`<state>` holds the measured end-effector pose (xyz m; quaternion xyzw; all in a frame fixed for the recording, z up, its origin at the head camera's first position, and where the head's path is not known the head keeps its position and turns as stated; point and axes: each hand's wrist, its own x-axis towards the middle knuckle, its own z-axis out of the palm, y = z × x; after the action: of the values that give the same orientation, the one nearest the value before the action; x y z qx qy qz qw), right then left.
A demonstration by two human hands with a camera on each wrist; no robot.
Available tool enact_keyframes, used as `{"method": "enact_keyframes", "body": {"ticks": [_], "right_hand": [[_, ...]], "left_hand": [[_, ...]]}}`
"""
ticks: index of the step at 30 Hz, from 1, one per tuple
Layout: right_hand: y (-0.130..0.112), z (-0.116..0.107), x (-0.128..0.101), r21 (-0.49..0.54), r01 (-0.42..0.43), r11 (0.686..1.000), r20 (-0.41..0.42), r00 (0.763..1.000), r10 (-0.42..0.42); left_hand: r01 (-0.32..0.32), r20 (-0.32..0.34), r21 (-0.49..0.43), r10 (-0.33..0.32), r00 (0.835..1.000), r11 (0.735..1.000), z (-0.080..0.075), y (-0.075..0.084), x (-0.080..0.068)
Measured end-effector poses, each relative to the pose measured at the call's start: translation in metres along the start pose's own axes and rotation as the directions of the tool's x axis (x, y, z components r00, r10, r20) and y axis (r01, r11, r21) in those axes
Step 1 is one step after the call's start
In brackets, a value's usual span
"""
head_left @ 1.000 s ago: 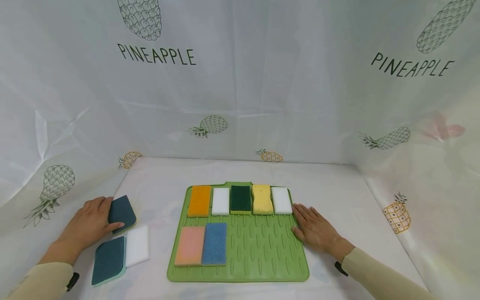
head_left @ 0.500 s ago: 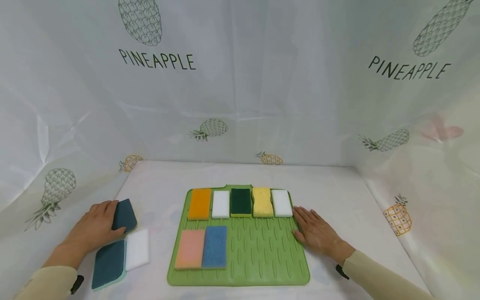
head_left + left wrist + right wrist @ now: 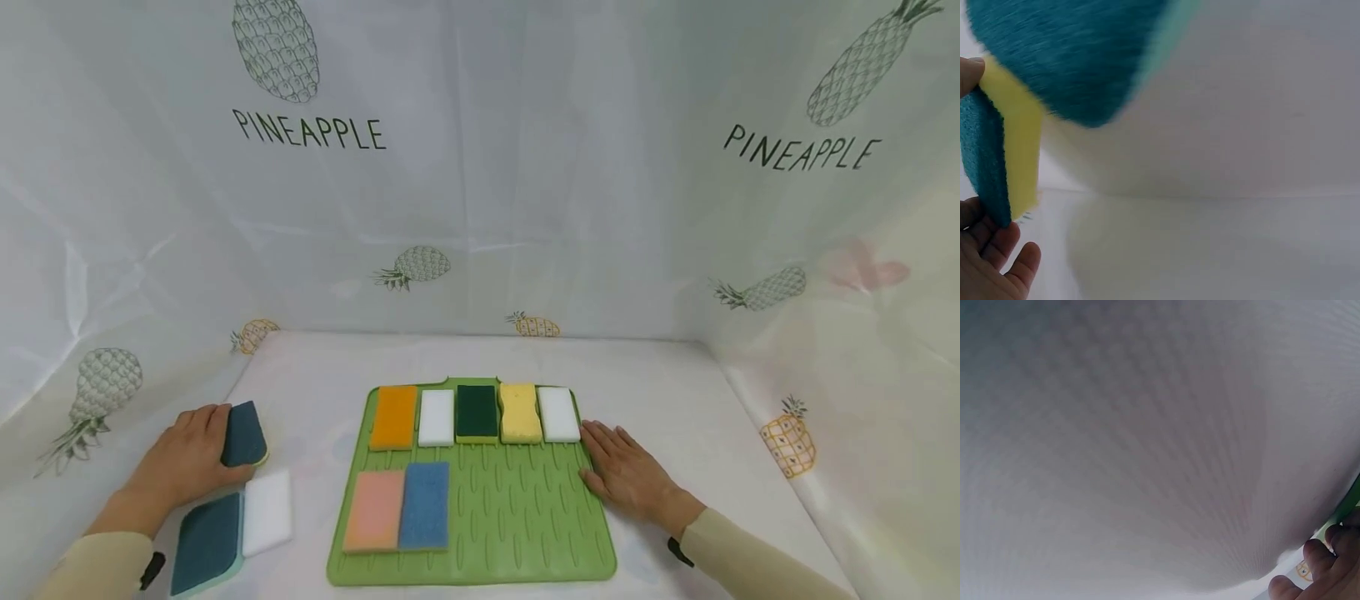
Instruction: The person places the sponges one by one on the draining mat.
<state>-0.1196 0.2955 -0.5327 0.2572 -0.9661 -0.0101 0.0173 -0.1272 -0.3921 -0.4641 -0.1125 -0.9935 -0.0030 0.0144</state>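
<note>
My left hand [image 3: 187,457] pinches a dark teal scouring sponge [image 3: 243,435] with a yellow foam side, at the left of the table. In the left wrist view the thumb is on one edge of this sponge [image 3: 1019,147] and fingertips are on the opposite edge. Just nearer lie a second teal sponge [image 3: 207,542] with a pale green underside and a white sponge [image 3: 267,512], side by side. My right hand [image 3: 633,475] rests with extended fingers at the right edge of the green mat [image 3: 532,533]. Only some of its fingers [image 3: 1319,559] show in the right wrist view.
Along the mat's far side stand an orange sponge [image 3: 393,417], a white one, a dark green one [image 3: 477,412], a yellow one [image 3: 520,412] and another white one. Pink [image 3: 375,510] and blue [image 3: 425,506] sponges sit side by side at the near left. Pineapple-print sheeting encloses the table.
My left hand has shifted slightly and closed its thumb in on the teal sponge, which has turned and shows more of its yellow edge. The right hand stays by the mat. The head view has tilted a little.
</note>
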Motion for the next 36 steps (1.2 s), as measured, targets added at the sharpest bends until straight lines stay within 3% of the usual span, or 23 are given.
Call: {"method": "enact_keyframes", "body": {"ticks": [7,12,17,23,32,36], "right_hand": [[0.001,-0.001,0.002,-0.027,0.013,1.000,-0.017,1.000,-0.014],[0.003,-0.004,0.005,-0.038,0.009,0.999,-0.048,0.999,-0.011],[0.002,-0.006,0.005,-0.012,0.010,1.000,-0.033,0.999,-0.010],[0.002,-0.004,0.002,-0.001,-0.005,1.000,-0.013,1.000,0.005],[0.001,-0.002,0.002,0.018,0.003,1.000,-0.018,1.000,-0.003],[0.000,-0.001,0.001,0.016,0.003,1.000,-0.018,1.000,-0.003]], "left_hand": [[-0.065,-0.150,0.014,0.066,0.986,0.998,-0.015,0.007,0.016],[-0.117,-0.259,0.044,0.124,0.958,0.992,-0.030,0.022,0.029],[-0.177,-0.349,0.083,0.195,0.917,0.981,-0.036,0.043,0.036],[-0.209,-0.388,0.089,0.227,0.893,0.974,-0.037,0.070,0.046],[-0.236,-0.369,0.069,0.244,0.897,0.969,-0.034,0.099,0.054],[-0.281,-0.361,0.112,0.303,0.882,0.953,-0.033,0.119,0.057]]}}
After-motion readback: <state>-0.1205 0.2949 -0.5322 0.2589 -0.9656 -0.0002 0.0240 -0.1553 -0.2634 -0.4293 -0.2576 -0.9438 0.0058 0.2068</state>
